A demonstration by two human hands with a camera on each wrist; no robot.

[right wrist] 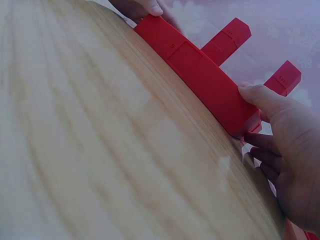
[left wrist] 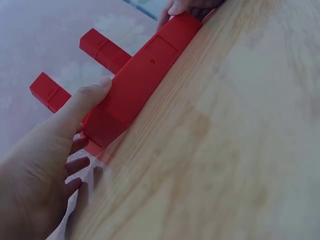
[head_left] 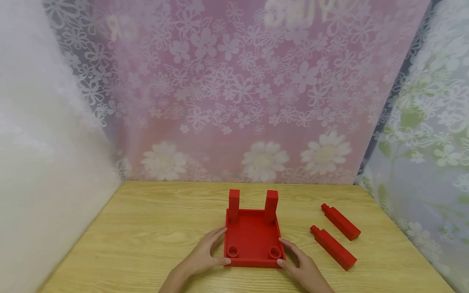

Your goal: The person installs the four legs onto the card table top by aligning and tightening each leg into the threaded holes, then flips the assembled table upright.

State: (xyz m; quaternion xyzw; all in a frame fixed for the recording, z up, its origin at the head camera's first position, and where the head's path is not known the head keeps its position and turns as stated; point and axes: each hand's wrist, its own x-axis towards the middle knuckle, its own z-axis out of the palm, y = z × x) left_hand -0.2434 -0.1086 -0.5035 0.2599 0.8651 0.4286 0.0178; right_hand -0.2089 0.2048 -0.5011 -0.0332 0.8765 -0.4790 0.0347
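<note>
An upturned red toy tabletop (head_left: 253, 238) with a raised rim lies on the wooden table. Two square red legs, a left one (head_left: 233, 203) and a right one (head_left: 271, 204), stand upright at its far corners. Round sockets, one at the near left (head_left: 233, 252) and one at the near right (head_left: 275, 252), have no leg in them. My left hand (head_left: 201, 254) grips the near left corner, thumb on the front wall and forefinger along the side. At the near right corner, my right hand (head_left: 302, 264) holds on likewise. The wrist views show the front wall (left wrist: 125, 95) from outside.
To the right lie two loose red legs, a farther one (head_left: 341, 223) and a nearer one (head_left: 334, 248), their narrow ends pointing far left. The wooden table (head_left: 154, 228) meets a pink floral curtain (head_left: 227, 101) behind, with pale sheets at both sides.
</note>
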